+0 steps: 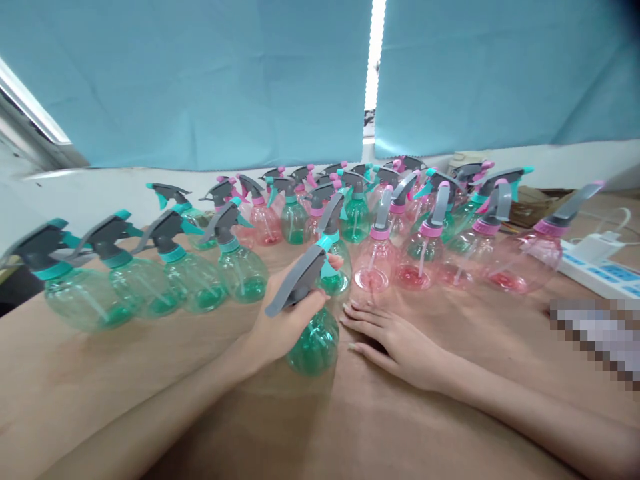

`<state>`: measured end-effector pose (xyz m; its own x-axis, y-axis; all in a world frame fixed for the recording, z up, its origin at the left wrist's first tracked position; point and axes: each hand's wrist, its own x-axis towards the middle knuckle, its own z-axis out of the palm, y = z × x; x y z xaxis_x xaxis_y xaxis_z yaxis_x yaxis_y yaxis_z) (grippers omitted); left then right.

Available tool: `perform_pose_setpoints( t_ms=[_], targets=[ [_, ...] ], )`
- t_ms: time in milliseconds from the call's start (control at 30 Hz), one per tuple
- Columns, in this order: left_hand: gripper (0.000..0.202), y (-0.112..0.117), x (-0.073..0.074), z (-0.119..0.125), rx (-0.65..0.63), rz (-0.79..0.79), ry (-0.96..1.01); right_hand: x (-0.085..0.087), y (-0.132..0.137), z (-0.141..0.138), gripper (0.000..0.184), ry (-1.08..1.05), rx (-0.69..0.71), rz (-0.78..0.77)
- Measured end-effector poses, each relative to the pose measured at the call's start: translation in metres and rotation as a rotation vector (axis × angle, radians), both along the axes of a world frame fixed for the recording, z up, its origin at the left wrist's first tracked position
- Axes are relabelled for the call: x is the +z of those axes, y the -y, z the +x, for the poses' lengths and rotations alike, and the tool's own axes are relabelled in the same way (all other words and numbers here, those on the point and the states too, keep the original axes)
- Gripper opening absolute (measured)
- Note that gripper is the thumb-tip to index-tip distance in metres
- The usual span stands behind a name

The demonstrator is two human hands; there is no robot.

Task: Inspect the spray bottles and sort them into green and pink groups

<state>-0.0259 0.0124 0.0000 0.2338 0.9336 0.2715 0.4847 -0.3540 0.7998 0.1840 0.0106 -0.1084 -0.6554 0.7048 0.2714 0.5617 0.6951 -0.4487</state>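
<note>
My left hand [285,313] is closed round the neck of a green spray bottle [313,343] with a grey trigger and teal collar, which stands on the brown table [350,427] in front of me. Just right of that bottle my right hand [395,340] lies flat on the table, fingers stretched out and holding nothing. Directly behind the held bottle stands another green spray bottle [336,267].
Several green spray bottles [145,283] line the left side and several pink ones [420,260] the right, with more crowded at the back. A white power strip [600,270] lies at the right edge. Blue curtains [200,80] hang behind.
</note>
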Motion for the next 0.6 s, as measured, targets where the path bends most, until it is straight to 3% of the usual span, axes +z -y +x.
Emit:
perform_pose_setpoints(
  t_ms=[600],
  targets=[
    [0.038,-0.0005,-0.0003,0.0003,-0.035,-0.025,0.058,0.0016,-0.0003,-0.0001,0.048,0.044,0.002,0.003]
  ],
)
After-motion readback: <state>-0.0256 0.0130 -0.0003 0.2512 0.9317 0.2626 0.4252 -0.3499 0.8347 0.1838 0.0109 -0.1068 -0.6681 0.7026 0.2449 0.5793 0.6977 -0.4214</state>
